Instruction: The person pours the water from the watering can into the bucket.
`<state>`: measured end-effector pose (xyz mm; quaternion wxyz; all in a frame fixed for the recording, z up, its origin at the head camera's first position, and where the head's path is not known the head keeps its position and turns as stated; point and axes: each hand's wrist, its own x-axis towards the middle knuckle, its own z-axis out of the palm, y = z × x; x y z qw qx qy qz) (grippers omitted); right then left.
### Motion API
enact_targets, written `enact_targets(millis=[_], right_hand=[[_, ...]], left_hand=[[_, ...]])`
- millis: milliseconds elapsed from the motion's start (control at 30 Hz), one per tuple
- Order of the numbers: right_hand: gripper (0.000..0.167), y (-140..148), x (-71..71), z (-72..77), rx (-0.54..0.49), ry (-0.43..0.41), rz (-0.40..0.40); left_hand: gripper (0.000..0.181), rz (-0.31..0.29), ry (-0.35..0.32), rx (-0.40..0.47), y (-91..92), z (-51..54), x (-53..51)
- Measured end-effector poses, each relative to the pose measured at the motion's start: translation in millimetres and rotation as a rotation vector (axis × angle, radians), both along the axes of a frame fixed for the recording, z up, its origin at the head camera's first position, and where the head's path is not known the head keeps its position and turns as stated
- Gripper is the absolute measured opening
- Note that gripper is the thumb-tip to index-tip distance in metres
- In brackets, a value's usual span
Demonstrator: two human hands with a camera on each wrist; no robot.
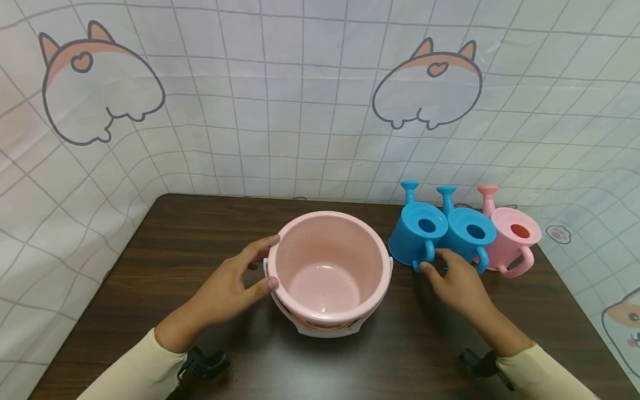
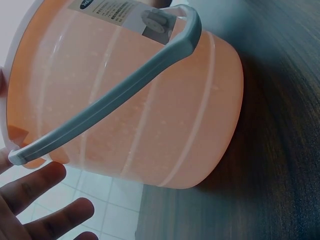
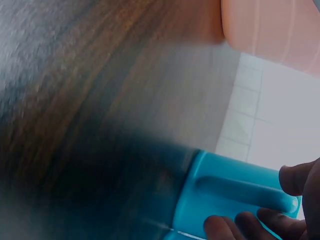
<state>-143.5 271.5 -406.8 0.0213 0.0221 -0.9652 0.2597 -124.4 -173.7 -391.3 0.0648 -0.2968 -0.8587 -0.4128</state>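
- Just beyond my right hand [image 1: 461, 286], slightly to its left, stood the nearest blue watering can [image 1: 406, 241], upright on the table [image 1: 200, 225].
- I had the right fingers curled round its handle [image 1: 430, 250], thumb opposite; how firmly they pinched, I could not tell.
- From that grip, the can's long line ran away from me, handle to spout [image 1: 410, 193].
- Left of the grip sat the pink bucket [image 1: 325, 244], near the can; I judged that nearness the relation to watch.
- My left hand [image 1: 225, 288], fingers spread, touched the bucket's opposite side, so my right was nearer the can.
- Right of the can stood a second blue can [image 1: 456, 223], then a pink can [image 1: 501, 243].
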Motion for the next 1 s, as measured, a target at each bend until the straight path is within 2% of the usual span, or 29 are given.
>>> enact_targets(millis=[467,633,800,1000], right_hand=[[0.041,-9.3,0.0,-10.7,-0.087,0.071,-0.083],[0.040,-12.2,1.1,-15.6,-0.120,0.085,-0.141],[0.039,-14.2,0.9,-20.1,-0.138,0.087,-0.161],[0.035,-17.3,1.7,-23.4,-0.162,0.150,-0.181]], left_hand=[[0.068,-0.002,0.014,0.011,0.8,0.2,0.0],[0.068,-0.008,0.008,0.016,1.3,0.2,-0.2],[0.068,-0.006,0.005,0.015,1.1,0.2,-0.6],[0.068,-0.010,0.005,0.019,0.8,-0.1,-0.9]])
